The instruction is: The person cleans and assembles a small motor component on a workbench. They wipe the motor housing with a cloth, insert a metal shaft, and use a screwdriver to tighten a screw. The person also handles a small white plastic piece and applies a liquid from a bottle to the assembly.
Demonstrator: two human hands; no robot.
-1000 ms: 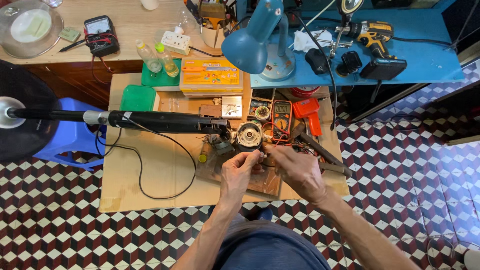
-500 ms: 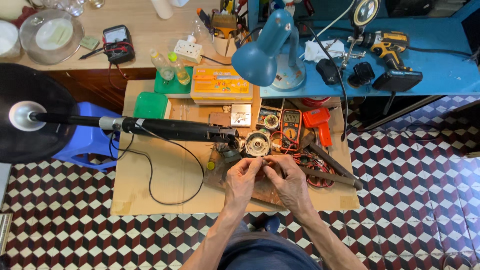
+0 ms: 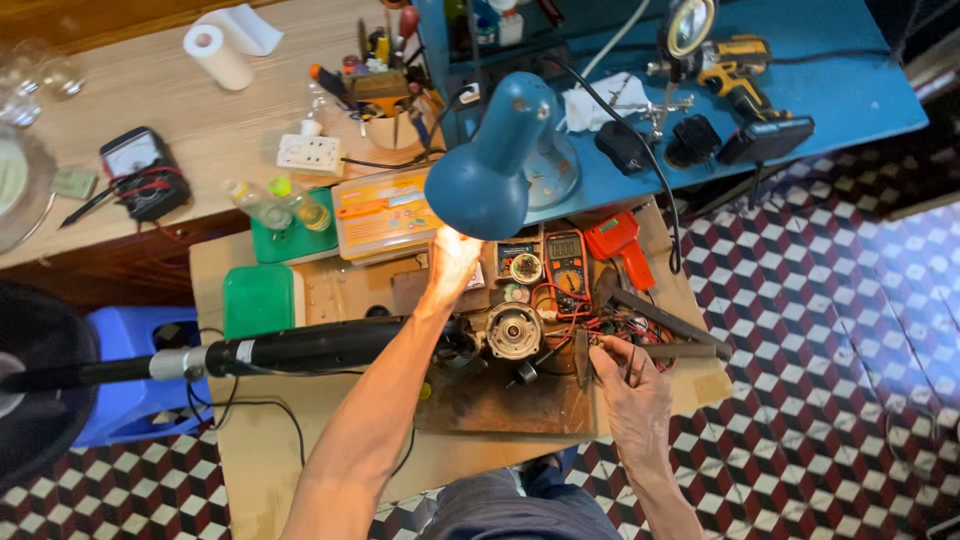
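A flat orange and yellow package, rectangular with a clear lid, lies on the tabletop just left of the lamp shade. Beside it a green box carries two small bottles (their labels too small to tell). An orange multimeter shows a small grey screen near its top. Left of it sits a smaller meter with a pale screen. On the wooden tabletop behind, a black analogue meter has a white dial face.

A cordless drill lies on the blue bench, well right of the teal desk lamp. A paper roll and a white power strip lie left of the lamp. A green box sits lower left of it.
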